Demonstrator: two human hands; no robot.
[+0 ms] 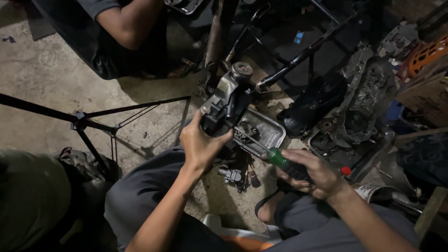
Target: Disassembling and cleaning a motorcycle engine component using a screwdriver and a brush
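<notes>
Centre frame: left hand (199,144) grips a dark metal engine part (228,100), fingers wrapped round its lower end, holding it up off the floor. Right hand (313,173), lower right of centre, clenched on a green-handled screwdriver (280,160); its shaft angles up-left toward the part's underside. Just behind, a metal tray (268,128) with small bits. More small parts (235,176) on the concrete floor (46,70) between the knees. Engine casing (366,100) at right. Another person's arm (123,23) upper left. Tripod (86,122) at left.
</notes>
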